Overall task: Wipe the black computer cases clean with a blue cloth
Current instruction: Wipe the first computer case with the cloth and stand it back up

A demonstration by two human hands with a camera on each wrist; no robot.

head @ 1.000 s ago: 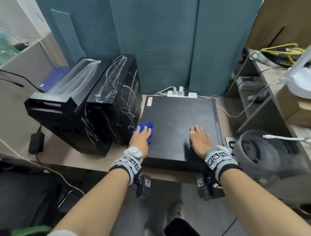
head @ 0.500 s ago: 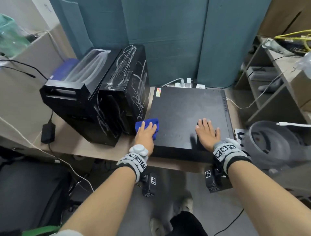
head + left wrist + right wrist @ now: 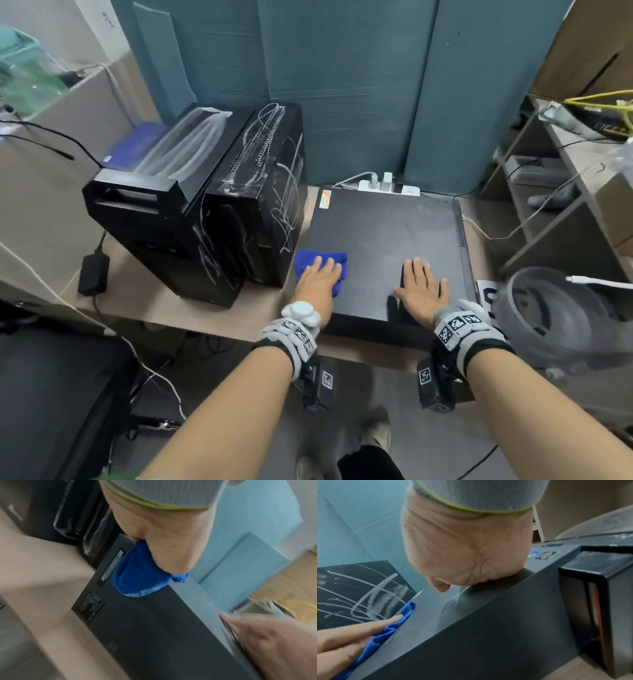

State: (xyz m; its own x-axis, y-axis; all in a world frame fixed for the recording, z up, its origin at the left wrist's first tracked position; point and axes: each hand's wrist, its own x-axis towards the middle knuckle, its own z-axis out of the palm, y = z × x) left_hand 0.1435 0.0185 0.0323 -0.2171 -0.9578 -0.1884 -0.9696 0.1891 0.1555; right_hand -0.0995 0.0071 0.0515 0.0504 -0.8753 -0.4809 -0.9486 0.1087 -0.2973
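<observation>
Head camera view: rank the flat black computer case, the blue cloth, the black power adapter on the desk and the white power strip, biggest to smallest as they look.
1. flat black computer case
2. blue cloth, partly hidden under the left hand
3. black power adapter and white power strip: too alike to rank, and the strip lies farther from the camera.

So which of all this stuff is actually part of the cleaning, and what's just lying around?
Part of the job:
- blue cloth, pressed under the left hand
- flat black case, steadied by the right hand
- two upright black cases, streaked white

Just lying about:
- power strip
- black power adapter
- shelf with cables
- grey round object
</observation>
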